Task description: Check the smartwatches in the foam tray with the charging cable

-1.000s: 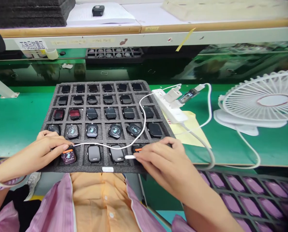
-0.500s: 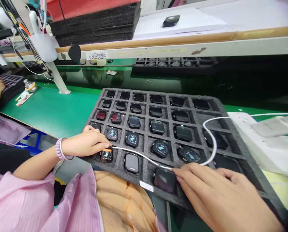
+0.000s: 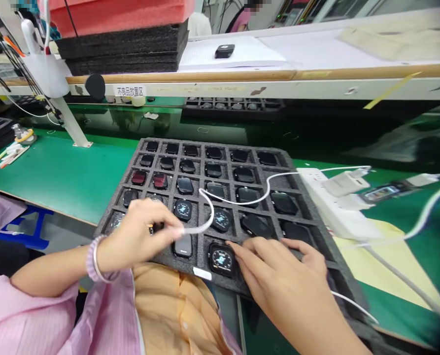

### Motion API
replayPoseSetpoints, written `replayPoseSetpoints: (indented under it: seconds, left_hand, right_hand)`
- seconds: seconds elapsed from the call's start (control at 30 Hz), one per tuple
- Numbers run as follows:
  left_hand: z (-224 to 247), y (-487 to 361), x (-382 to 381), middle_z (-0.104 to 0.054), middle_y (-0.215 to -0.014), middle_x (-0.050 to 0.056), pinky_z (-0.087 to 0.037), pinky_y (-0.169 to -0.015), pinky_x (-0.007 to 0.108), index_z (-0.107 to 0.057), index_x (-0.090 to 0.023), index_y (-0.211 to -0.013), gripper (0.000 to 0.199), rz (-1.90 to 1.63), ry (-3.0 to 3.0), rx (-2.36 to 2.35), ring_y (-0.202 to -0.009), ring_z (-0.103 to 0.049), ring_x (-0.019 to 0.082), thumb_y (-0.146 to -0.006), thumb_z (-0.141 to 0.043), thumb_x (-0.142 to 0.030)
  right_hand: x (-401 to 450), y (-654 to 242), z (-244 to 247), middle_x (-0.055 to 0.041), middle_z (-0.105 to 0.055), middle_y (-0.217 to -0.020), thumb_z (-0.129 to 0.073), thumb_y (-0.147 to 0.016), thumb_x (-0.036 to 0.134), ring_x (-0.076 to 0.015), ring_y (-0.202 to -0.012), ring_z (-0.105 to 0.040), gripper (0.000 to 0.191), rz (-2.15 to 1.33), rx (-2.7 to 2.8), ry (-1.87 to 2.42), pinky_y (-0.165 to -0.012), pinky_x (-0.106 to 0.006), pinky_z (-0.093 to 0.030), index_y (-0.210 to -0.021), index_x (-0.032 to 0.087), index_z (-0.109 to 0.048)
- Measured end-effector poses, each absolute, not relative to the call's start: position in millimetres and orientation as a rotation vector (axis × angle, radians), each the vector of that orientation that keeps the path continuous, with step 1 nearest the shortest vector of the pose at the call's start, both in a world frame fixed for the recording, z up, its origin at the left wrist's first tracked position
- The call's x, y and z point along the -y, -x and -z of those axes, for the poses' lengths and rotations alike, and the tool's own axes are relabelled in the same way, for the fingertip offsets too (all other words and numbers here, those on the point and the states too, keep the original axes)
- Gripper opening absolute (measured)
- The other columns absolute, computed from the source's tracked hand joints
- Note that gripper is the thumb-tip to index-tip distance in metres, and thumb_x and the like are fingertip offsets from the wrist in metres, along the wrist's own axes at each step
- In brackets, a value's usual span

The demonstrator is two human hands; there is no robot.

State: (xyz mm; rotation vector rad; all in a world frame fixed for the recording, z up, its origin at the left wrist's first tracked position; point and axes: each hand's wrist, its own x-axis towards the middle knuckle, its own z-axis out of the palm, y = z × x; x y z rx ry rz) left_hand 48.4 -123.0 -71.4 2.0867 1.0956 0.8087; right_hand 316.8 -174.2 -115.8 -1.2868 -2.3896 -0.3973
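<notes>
A dark grey foam tray (image 3: 201, 273) holds rows of smartwatches, some with lit dials. Above its near left part, my left hand (image 3: 142, 229) pinches the end of a white cable (image 3: 205, 224), near a watch with a grey screen (image 3: 183, 245). The fingertips of my right hand (image 3: 279, 271) touch the right edge of a watch with a lit dial (image 3: 221, 258) in the front row. Whether those fingers grip it is unclear. My left hand partly covers other watches at the left.
A white power strip (image 3: 338, 207) with plugged-in chargers lies right of the tray, by yellow paper (image 3: 397, 266). Behind runs a shelf edge (image 3: 242, 90) with stacked black foam (image 3: 123, 49). A metal post (image 3: 72, 121) stands at the left.
My left hand has moved right and now pinches the cable, lifted off the tray. The watch at my right fingertips has gone from dark to a lit dial. The view has shifted right.
</notes>
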Motion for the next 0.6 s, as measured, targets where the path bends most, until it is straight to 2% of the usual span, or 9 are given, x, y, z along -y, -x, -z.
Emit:
replayPoseSetpoints:
  seconds: [0.13,0.2,0.27,0.4,0.5,0.6]
  left_hand:
    - [89,-68,142,-0.07,-0.086,-0.003,-0.03,-0.092,0.041,-0.069,-0.023,-0.086,0.007,-0.487,-2.424,-1.046,-0.085,-0.057,0.016,-0.091,-0.068,-0.018]
    - [92,-73,144,-0.069,-0.087,-0.002,-0.03,-0.092,0.043,-0.067,-0.022,-0.088,0.005,-0.457,-2.6,-1.06,-0.086,-0.056,0.019,-0.089,-0.072,-0.021]
    - [90,-78,143,-0.069,-0.091,0.0,-0.031,-0.095,0.046,-0.065,-0.021,-0.093,0.013,-0.408,-2.832,-1.077,-0.088,-0.056,0.022,-0.087,-0.075,-0.026]
    - [81,-83,137,-0.066,-0.08,0.003,-0.032,-0.105,0.048,-0.063,-0.016,-0.09,0.008,-0.296,-3.17,-1.029,-0.083,-0.057,0.022,-0.092,-0.066,-0.023]
    - [75,-75,122,-0.067,-0.077,0.003,-0.032,-0.11,0.046,-0.066,-0.016,-0.094,0.014,-0.3,-2.988,-1.054,-0.082,-0.06,0.022,-0.093,-0.063,-0.03]
    - [71,-62,105,-0.072,-0.089,0.002,-0.04,-0.099,0.038,-0.067,-0.019,-0.109,0.021,-0.299,-2.554,-1.108,-0.087,-0.064,0.019,-0.099,-0.054,-0.032]
  right_hand:
    - [176,-315,118,-0.0029,-0.063,-0.077,-0.032,-0.104,0.01,-0.0169,-0.071,-0.056,0.038,0.369,2.354,1.331,-0.089,-0.042,-0.029,-0.092,0.019,-0.066]
    - [176,-315,117,-0.0029,-0.063,-0.077,-0.033,-0.102,0.008,-0.0175,-0.072,-0.056,0.038,0.35,2.347,1.354,-0.091,-0.043,-0.028,-0.089,0.019,-0.067]
    - [177,-314,116,-0.0031,-0.063,-0.078,-0.035,-0.101,0.007,-0.0181,-0.072,-0.056,0.037,0.342,2.347,1.363,-0.092,-0.043,-0.028,-0.087,0.019,-0.067]
    - [176,-314,114,-0.0031,-0.062,-0.077,-0.037,-0.099,0.007,-0.0191,-0.072,-0.055,0.035,0.361,2.35,1.363,-0.092,-0.043,-0.028,-0.083,0.018,-0.066]
    - [175,-315,114,-0.0029,-0.062,-0.077,-0.037,-0.1,0.008,-0.0191,-0.071,-0.055,0.035,0.353,2.341,1.357,-0.091,-0.043,-0.028,-0.082,0.019,-0.065]
    - [174,-315,115,-0.0031,-0.063,-0.078,-0.037,-0.1,0.008,-0.0188,-0.071,-0.055,0.035,0.33,2.328,1.339,-0.089,-0.042,-0.029,-0.084,0.019,-0.066]
